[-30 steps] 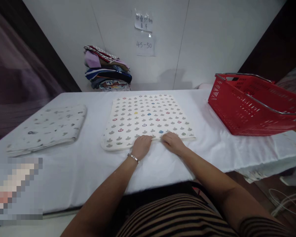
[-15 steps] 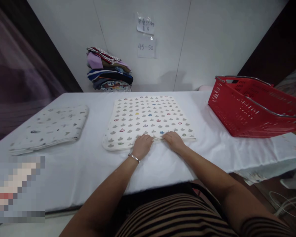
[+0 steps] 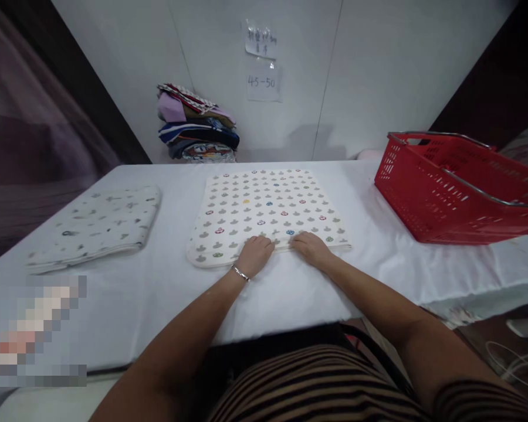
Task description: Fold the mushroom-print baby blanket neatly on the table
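A folded white cloth with grey, red and blue mushroom-like prints lies flat in the middle of the table. My left hand, with a silver bracelet at the wrist, grips its near edge left of centre. Just to the right, my right hand has its fingers curled over the same near edge. The thumbs and the underside of the edge are hidden. Between the two hands a short stretch of the layered edge shows.
Another folded, patterned white cloth lies at the left of the white-covered table. A red basket stands at the right. Behind the table is a stack of folded fabrics. Paper signs hang on the wall.
The view has shifted slightly. Both hands remain at the near edge of the middle cloth, with no clear change in their hold.
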Demonstrator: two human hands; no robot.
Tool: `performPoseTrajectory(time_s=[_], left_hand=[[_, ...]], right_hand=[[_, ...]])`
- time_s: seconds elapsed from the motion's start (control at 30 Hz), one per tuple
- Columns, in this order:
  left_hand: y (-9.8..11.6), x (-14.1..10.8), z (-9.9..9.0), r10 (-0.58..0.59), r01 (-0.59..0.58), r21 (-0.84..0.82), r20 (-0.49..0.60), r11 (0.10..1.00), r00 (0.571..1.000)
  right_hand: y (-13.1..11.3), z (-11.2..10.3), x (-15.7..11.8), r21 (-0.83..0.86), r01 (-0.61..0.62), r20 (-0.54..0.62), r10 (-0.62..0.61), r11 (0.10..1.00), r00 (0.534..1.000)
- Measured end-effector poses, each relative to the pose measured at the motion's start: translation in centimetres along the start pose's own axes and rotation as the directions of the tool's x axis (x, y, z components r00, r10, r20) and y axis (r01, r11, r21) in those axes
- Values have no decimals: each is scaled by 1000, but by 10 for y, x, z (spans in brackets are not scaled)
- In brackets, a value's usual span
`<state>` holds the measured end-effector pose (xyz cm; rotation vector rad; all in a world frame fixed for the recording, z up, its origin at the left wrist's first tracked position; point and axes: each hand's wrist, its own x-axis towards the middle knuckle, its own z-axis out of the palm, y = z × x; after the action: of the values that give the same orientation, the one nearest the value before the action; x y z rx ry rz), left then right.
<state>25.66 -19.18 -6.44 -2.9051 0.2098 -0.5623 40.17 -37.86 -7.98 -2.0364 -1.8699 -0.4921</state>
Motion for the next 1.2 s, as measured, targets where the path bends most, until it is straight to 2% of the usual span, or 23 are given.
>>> performPoseTrajectory(time_s=[0.23,0.43,0.7,0.9,1.03,1.2], left_hand=[[5,-1,-6,-35,37,-21,51,999,998],[8,-1,-15,-90,106,-102,153,989,984],[12,9,-25,-20,31,-39,243,999,970],[19,19,-26,-13,3,32,287,999,958],[17,18,-27,-43,45,2,281,999,959],[14,9,-27,-74,84,-33,239,996,968]], right_hand=[[-1,2,-1,8,-34,-8,34,999,999],[-5,-6,-1,91,-73,52,69,993,996],[-5,-19,5,142,-61,158,38,988,987],[-5,-17,7,47,-9,193,0,999,981],[-6,-16,4,5,4,171,-4,1000,985],[-7,-16,1,29,-25,143,20,999,989]])
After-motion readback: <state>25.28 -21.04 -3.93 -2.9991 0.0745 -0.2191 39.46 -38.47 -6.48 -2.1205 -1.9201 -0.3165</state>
